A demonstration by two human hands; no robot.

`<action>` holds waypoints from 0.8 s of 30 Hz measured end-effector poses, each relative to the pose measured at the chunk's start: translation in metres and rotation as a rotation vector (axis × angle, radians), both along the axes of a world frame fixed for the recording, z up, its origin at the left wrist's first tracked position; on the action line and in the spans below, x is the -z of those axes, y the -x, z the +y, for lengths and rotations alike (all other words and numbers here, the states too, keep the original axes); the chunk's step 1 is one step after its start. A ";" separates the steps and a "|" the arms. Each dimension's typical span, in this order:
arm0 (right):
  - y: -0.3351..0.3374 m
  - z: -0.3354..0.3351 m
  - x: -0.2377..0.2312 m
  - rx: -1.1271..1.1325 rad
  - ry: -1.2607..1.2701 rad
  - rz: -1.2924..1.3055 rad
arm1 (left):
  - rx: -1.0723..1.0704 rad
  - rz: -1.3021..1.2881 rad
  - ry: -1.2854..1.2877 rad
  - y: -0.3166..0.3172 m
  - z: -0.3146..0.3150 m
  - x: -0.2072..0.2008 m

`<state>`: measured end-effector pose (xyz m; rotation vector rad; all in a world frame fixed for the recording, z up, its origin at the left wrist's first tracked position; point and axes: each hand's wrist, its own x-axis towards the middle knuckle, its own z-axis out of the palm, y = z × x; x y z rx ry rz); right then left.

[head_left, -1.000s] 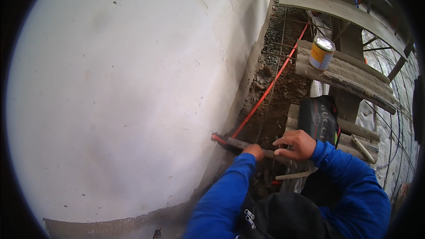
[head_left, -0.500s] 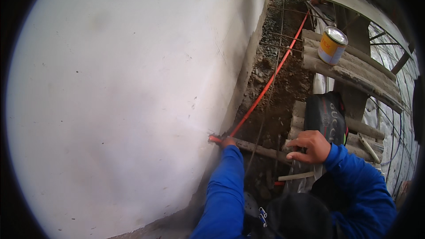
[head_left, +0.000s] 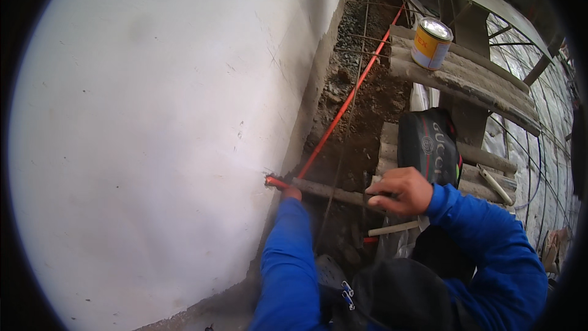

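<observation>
My left hand (head_left: 293,193) is low against the white wall, closed round an orange pipe (head_left: 278,182) where its short end meets a broken hole in the wall. Most of its fingers are hidden behind the hand and sleeve. From there a long orange pipe (head_left: 343,110) runs away along the foot of the wall. My right hand (head_left: 403,190) hovers over the trench's right side, in front of a black bag (head_left: 427,144). Its fingers are curled in toward the thumb; what they hold, if anything, is too small to make out.
A yellow-and-white can (head_left: 431,44) stands on a ridged grey slab (head_left: 465,89). Thin steel bars cross the dirt trench (head_left: 349,168). A grey bar (head_left: 337,193) spans it beside my left hand. A cream pipe piece (head_left: 393,228) lies below my right hand.
The view has shifted, so the scene sits further left and a little higher. My left hand stays at the pipe by the wall hole. My right hand's fingers have drawn closer together.
</observation>
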<state>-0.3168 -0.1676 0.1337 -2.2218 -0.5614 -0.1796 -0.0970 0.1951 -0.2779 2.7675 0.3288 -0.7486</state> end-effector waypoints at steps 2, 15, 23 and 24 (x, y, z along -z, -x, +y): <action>0.006 0.027 0.021 -0.085 0.001 0.003 | -0.097 0.068 0.080 0.018 -0.007 -0.041; -0.004 0.111 0.245 0.616 -0.153 0.490 | 0.876 0.055 0.243 0.027 -0.073 -0.189; -0.051 0.063 0.296 1.466 -0.384 0.742 | 0.849 -0.324 0.288 0.031 -0.095 -0.097; -0.057 0.059 0.303 1.492 -0.415 0.707 | 0.809 -0.316 0.312 0.018 -0.096 -0.087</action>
